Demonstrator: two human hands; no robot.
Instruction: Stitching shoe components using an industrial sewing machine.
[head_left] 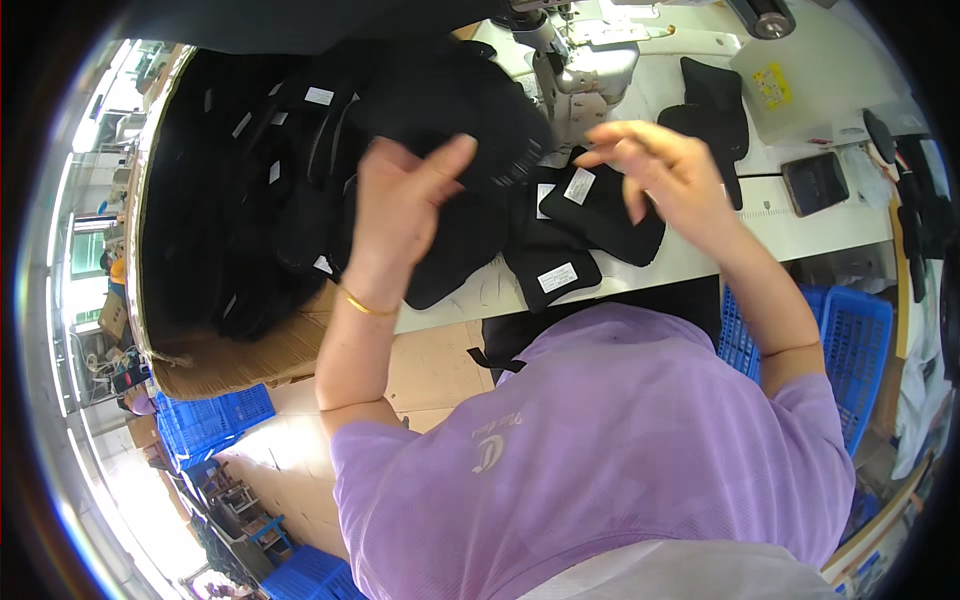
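Observation:
My left hand (400, 205), with a gold bangle at its wrist, is smeared by motion against a large black fabric piece (450, 100). Its thumb sticks out to the right; whether its fingers grip the cloth does not show. That piece is blurred too. On the right, my right hand (670, 175) hovers with fingers apart and nothing between them. Below and left of it, a black fabric piece (620, 225) with a white label lies on the table edge, overlapping another labelled black piece (550, 255). The sewing machine (580, 90) stands just beyond both hands.
A cardboard box (240, 365) heaped with labelled black pieces (260, 200) fills the left. More black pieces (715, 110), a phone (815, 184) and a whitish bin (820, 85) sit at the right. Blue crates (855, 340) stand beside and below the table.

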